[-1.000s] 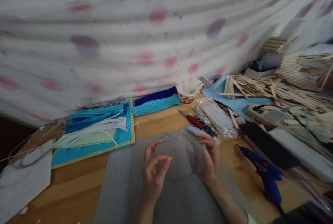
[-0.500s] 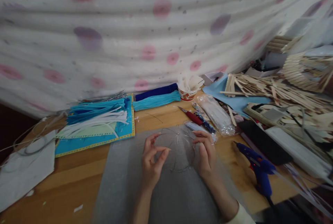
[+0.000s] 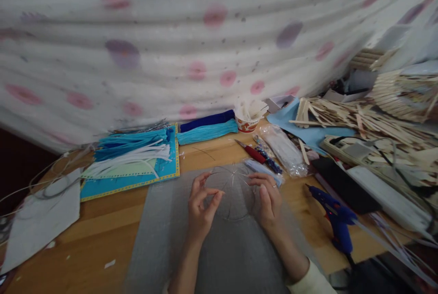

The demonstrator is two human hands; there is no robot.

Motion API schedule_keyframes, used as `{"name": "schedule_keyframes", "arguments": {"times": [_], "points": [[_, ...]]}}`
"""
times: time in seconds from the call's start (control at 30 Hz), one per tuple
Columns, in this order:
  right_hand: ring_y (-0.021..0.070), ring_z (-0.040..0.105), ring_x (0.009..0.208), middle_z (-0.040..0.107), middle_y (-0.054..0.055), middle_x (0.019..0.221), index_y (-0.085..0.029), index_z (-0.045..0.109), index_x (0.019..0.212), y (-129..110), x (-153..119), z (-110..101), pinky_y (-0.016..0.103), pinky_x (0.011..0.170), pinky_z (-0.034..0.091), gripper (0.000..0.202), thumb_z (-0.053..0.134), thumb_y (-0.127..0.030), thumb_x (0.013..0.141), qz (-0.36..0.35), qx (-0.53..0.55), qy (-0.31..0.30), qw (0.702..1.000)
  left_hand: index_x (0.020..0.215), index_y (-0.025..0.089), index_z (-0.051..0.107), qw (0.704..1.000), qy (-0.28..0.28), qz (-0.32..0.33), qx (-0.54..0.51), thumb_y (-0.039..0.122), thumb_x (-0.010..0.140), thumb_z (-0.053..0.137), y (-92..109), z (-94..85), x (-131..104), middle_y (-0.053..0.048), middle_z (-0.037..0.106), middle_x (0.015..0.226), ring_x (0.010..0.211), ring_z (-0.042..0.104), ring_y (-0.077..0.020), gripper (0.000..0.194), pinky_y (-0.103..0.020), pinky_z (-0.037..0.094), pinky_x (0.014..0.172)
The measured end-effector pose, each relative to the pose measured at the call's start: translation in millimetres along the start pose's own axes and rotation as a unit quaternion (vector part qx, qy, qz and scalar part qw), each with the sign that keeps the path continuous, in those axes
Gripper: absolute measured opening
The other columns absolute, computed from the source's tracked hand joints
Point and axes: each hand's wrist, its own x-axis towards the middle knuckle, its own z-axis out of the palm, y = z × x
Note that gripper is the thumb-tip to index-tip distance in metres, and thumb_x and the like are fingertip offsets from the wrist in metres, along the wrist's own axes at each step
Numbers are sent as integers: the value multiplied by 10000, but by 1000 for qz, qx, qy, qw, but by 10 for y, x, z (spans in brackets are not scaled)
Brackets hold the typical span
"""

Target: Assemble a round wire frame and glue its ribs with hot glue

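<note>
Both hands hold a round frame of thin wire (image 3: 233, 173), its spokes meeting at a small hub near the top and a ring curving below. My left hand (image 3: 201, 207) is closed at its left side, thumb and index finger pinched together. On the other side my right hand (image 3: 270, 200) has its fingers curled round the wire's edge, a ring showing on one finger. The wire is so thin that the exact contact points are hard to see. Beneath it lies a grey mat (image 3: 157, 221).
Pipe cleaners (image 3: 133, 143) lie on a blue board (image 3: 119, 187) at left. A red-handled craft knife (image 3: 255, 153), a paper cup (image 3: 247, 123) and wooden sticks (image 3: 359, 118) are beyond and right. A blue glue gun (image 3: 337, 216) rests near the right edge. A floral curtain (image 3: 164, 48) hangs behind.
My right hand's fingers have shifted slightly up and left along the wire frame. The left hand keeps its pinch. The whole view has moved a little.
</note>
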Motion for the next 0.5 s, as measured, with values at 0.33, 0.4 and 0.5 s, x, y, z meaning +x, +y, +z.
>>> {"name": "schedule_keyframes", "arguments": {"times": [0.33,0.4,0.5], "points": [[224,590,961,639,55,974,-215,620,889,64,-11,66,407,853,444,279,366,-290,975,14,2,75,997,950,256,738,998,52,-4,-28,437,903,602,-45,-13,4,-72,613,1225,1222,541,-244,231,-427,415,1055],[221,587,949,626,53,962,-219,600,889,17,8,74,407,839,456,257,370,-292,974,6,-5,100,995,973,243,728,996,79,-1,-34,461,914,572,-83,-26,16,-72,629,1191,1193,555,-234,275,-407,422,1041],[221,598,966,624,53,1002,-238,592,940,-245,-80,-226,426,853,485,218,398,-327,983,5,-21,107,994,981,218,725,995,91,-8,-36,488,944,494,-152,-52,34,-79,644,1173,1167,568,-234,357,-407,413,1045]]}}
